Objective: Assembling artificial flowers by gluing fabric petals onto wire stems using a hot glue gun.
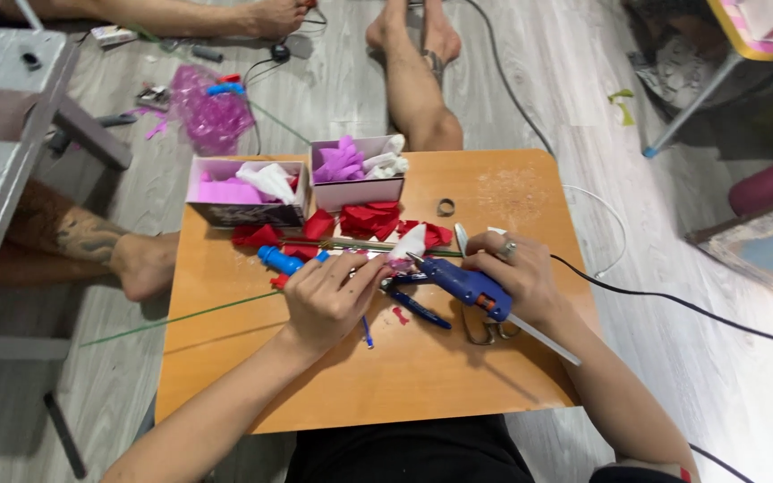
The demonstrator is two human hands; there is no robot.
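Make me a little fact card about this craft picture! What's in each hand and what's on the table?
Place: small wooden table on a grey plank floor
Right hand: holds a blue glue gun, nozzle aimed at a white petal
Left hand: pinches the white petal on a thin green stem
On the table: red petals, two open boxes of purple and white paper, scissors, a ring
Nearby: other people's bare legs on the floor

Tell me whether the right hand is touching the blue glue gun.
Touching. The head view shows the right hand wrapped around the blue glue gun, fingers closed over its body.
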